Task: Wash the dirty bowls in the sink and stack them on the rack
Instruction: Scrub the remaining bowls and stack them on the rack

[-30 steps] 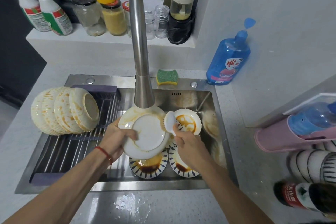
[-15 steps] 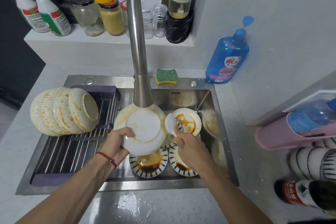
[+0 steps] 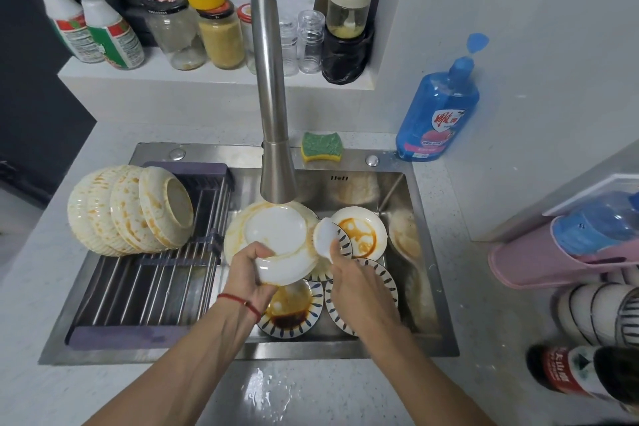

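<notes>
My left hand [image 3: 249, 271] grips a white bowl [image 3: 276, 239] by its lower rim and holds it bottom-up under the faucet [image 3: 273, 135]; orange sauce streaks its sides. My right hand [image 3: 349, 275] holds a small white piece [image 3: 325, 235] against the bowl's right edge; what it is I cannot tell. Below in the sink [image 3: 397, 190] lie a white bowl with orange sauce [image 3: 363, 233] and patterned bowls with brown sauce [image 3: 294, 308]. Several stained bowls [image 3: 138, 211] lie on their sides on the rack [image 3: 145, 284] over the sink's left half.
A green-yellow sponge [image 3: 321, 147] lies on the sink's back rim, a blue soap bottle [image 3: 439, 111] to its right. Jars and bottles [image 3: 193, 31] crowd the back ledge. Striped bowls [image 3: 601, 315] and a pink holder [image 3: 560, 252] sit on the right counter.
My left hand slid from the bowl's left side down to its lower rim, tilting the bowl under the faucet. My right hand stayed at the bowl's right edge.
</notes>
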Demonstrator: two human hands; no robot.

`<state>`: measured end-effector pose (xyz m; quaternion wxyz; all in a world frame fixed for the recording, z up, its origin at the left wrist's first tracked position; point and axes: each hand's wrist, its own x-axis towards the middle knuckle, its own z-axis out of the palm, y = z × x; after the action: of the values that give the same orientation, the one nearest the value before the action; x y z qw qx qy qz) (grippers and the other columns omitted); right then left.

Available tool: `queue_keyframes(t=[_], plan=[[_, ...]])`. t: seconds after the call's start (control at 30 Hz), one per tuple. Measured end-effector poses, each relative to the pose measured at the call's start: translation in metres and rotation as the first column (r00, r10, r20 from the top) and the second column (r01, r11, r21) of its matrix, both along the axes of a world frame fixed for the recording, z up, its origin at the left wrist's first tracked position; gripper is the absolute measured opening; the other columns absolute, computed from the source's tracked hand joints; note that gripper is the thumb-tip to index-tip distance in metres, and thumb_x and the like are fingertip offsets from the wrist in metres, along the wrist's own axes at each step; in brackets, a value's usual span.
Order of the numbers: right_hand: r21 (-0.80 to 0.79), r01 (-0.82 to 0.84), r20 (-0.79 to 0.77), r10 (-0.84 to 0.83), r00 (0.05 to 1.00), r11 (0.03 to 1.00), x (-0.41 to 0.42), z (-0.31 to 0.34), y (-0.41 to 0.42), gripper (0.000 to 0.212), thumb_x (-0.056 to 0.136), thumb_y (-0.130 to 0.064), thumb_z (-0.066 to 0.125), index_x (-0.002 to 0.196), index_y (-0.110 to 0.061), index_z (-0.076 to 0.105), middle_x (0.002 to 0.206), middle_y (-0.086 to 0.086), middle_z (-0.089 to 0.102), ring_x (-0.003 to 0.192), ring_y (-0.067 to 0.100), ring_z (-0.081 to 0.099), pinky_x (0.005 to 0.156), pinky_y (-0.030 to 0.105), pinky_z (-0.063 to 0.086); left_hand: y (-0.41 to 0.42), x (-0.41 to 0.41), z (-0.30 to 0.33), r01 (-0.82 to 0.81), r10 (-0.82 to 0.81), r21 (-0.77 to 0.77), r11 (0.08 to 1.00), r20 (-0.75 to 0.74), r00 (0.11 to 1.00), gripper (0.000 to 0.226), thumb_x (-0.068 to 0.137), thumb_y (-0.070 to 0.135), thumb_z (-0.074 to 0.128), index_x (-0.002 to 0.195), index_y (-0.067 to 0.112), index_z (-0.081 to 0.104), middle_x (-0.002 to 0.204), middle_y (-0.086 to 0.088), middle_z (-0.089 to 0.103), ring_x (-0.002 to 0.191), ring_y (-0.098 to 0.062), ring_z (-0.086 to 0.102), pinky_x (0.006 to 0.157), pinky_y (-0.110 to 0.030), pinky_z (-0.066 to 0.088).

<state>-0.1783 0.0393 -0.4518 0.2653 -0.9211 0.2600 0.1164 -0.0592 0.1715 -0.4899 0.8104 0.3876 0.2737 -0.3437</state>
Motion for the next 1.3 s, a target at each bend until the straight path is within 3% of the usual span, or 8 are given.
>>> queue_keyframes(t=[0.1, 0.2, 0.27, 0.67, 0.77, 0.9, 1.03, 1.3], plan=[[-0.014, -0.103, -0.042, 0.102, 0.994, 0.995, -0.01, 0.001, 0.02, 0.073, 0.104, -0.012, 0.047, 0.162, -0.033, 0.007, 0.087, 0.004, 0.064, 0.076, 0.023, 0.061, 0.081, 0.043, 0.054, -0.009, -0.005, 0.005, -0.037, 0.037, 0.064, 0.997, -0.004, 0.999, 0.042, 0.081, -0.005, 0.041, 0.116, 0.005, 0.062, 0.1, -0.016, 0.07, 0.094, -0.038, 0.067, 0.086, -0.056, 0.058], [-0.054, -0.02, -0.046, 0.017, 0.999, 0.998, -0.007, -0.002, 0.009, 0.075, 0.103, -0.013, 0.051, 0.163, -0.029, 0.009, 0.082, 0.001, 0.061, 0.072, 0.02, 0.06, 0.067, 0.038, 0.053, -0.016, -0.006, 0.002, -0.084, 0.085, 0.093, 0.992, -0.007, 0.996, 0.057, 0.067, -0.004, 0.048, 0.123, 0.002, 0.06, 0.118, -0.021, 0.065, 0.11, -0.045, 0.064, 0.096, -0.068, 0.051], [-0.054, -0.047, -0.05, 0.044, 0.998, 0.997, -0.009, -0.003, 0.018, 0.077, 0.102, -0.011, 0.05, 0.162, -0.031, 0.005, 0.085, 0.003, 0.064, 0.075, 0.022, 0.062, 0.075, 0.043, 0.056, -0.018, -0.006, -0.003, -0.104, 0.107, 0.092, 0.99, -0.025, 0.994, 0.074, 0.052, -0.001, 0.055, 0.126, 0.0, 0.06, 0.124, -0.022, 0.064, 0.115, -0.047, 0.063, 0.095, -0.069, 0.051], [-0.064, 0.002, -0.034, -0.004, 0.999, 0.998, -0.015, -0.006, 0.012, 0.079, 0.103, -0.013, 0.051, 0.164, -0.03, 0.004, 0.082, 0.0, 0.06, 0.071, 0.017, 0.057, 0.065, 0.033, 0.052, -0.032, -0.009, 0.007, -0.18, 0.184, 0.098, 0.979, -0.039, 0.982, 0.046, 0.07, -0.006, 0.045, 0.112, 0.002, 0.063, 0.117, -0.018, 0.064, 0.116, -0.044, 0.063, 0.106, -0.066, 0.047], [-0.052, -0.057, -0.035, 0.055, 0.998, 0.997, -0.022, -0.002, 0.023, 0.078, 0.104, -0.014, 0.049, 0.163, -0.031, 0.002, 0.091, 0.003, 0.065, 0.077, 0.02, 0.057, 0.084, 0.041, 0.056, -0.031, -0.008, 0.007, -0.112, 0.117, 0.145, 0.983, -0.03, 0.993, 0.065, 0.06, -0.004, 0.052, 0.124, -0.005, 0.061, 0.117, -0.02, 0.067, 0.108, -0.043, 0.066, 0.095, -0.064, 0.054], [-0.077, -0.022, -0.04, 0.019, 0.999, 0.997, -0.018, -0.001, -0.014, 0.064, 0.108, -0.023, 0.047, 0.163, -0.032, 0.016, 0.096, -0.002, 0.069, 0.08, 0.015, 0.063, 0.07, 0.036, 0.056, -0.023, -0.006, 0.001, -0.051, 0.036, 0.298, 0.953, 0.053, 0.998, 0.04, 0.071, -0.015, 0.057, 0.108, -0.003, 0.062, 0.108, -0.015, 0.069, 0.091, -0.035, 0.067, 0.065, -0.049, 0.062], [-0.011, -0.021, -0.023, 0.02, 1.0, 1.0, -0.01, 0.014, -0.011, 0.055, 0.109, -0.023, 0.039, 0.161, -0.032, 0.024, 0.106, 0.003, 0.068, 0.094, 0.026, 0.064, 0.077, 0.044, 0.055, -0.014, -0.012, -0.003, 0.124, -0.257, 0.395, 0.91, 0.302, 0.918, 0.07, 0.069, -0.021, 0.068, 0.126, 0.019, 0.062, 0.118, -0.012, 0.071, 0.11, -0.033, 0.067, 0.089, -0.057, 0.06], [0.115, -0.072, -0.027, 0.075, 0.997, 0.991, 0.001, 0.014, 0.004, 0.057, 0.109, -0.021, 0.043, 0.161, -0.033, 0.023, 0.116, 0.009, 0.063, 0.1, 0.027, 0.063, 0.078, 0.046, 0.053, -0.003, 0.004, -0.003, 0.227, -0.376, 0.386, 0.894, 0.372, 0.849, 0.083, 0.048, -0.009, 0.075, 0.124, 0.02, 0.065, 0.117, -0.014, 0.073, 0.112, -0.038, 0.068, 0.083, -0.057, 0.062]])
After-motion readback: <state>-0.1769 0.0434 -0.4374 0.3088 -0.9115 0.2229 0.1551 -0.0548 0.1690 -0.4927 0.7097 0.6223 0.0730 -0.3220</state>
